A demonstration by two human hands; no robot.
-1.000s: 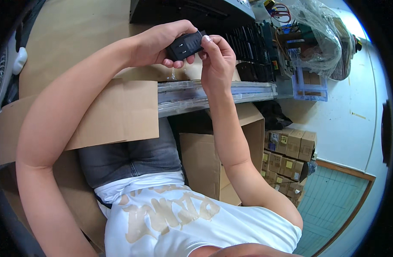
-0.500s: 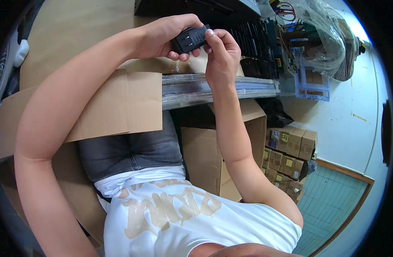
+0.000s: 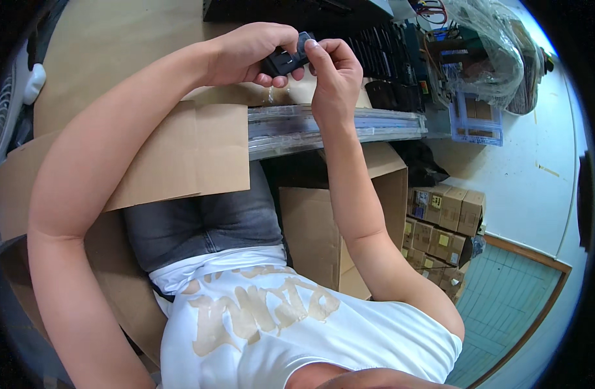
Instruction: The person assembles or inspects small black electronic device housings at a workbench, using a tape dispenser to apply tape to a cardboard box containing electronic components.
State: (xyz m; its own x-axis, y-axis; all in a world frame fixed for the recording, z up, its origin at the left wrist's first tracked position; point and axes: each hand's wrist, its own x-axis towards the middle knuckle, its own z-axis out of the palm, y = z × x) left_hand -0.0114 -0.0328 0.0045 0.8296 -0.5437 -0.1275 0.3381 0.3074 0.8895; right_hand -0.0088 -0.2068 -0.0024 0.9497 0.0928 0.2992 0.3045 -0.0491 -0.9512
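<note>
A black power adapter (image 3: 283, 63) with metal prongs on its face is held between my two hands above the workbench edge. My left hand (image 3: 262, 52) closes round it, fingers beneath and thumb bent over its top face. At its right end, my right hand (image 3: 336, 68) pinches a dark part of it between thumb and curled fingers. Whether that part is separate from the adapter, I cannot tell. Below my left fingers, a small strip of clear plastic (image 3: 270, 95) catches the light on the bench.
Brown cardboard (image 3: 181, 152) lies under my left forearm, and an open carton (image 3: 310, 227) stands below the bench. Black parts (image 3: 382, 55) are lined up beyond my right hand, near a blue plastic basket (image 3: 476, 123). Small cartons (image 3: 447, 220) are stacked at the right.
My left thumb has come down over the adapter's pronged face. The adapter's right end has tilted upward in my right fingers. The whole view has shifted slightly.
</note>
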